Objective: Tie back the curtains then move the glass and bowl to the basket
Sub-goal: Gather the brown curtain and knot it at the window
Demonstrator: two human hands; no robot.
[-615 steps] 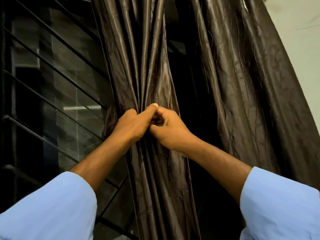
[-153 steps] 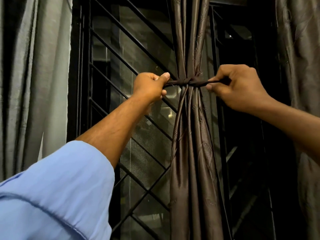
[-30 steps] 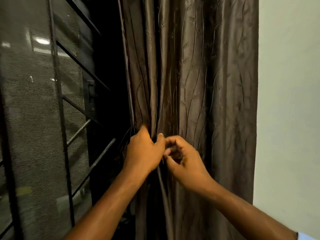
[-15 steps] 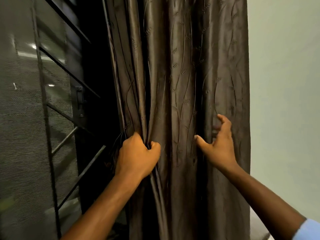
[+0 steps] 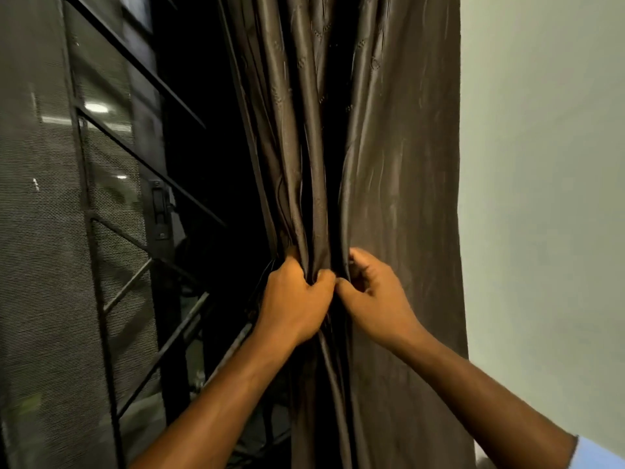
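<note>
A dark brown satin curtain [image 5: 399, 157] hangs down the middle of the view, against the wall on its right. My left hand [image 5: 294, 299] is clenched around a bunch of its left-hand folds at about waist height. Right beside it, thumb to thumb, my right hand [image 5: 375, 296] curls around the neighbouring folds and pinches them in towards the left hand. The cloth narrows where both hands squeeze it. No tie-back band shows. Glass, bowl and basket are out of view.
A window with black metal bars [image 5: 142, 275] and fine mesh [image 5: 37, 231] fills the left side, a small latch [image 5: 159, 211] on its frame. A pale plain wall [image 5: 541, 198] runs down the right.
Half a second ago my right hand was spread open on the curtain further right; it has swept left and closed on the folds beside my left hand, which kept its grip.
</note>
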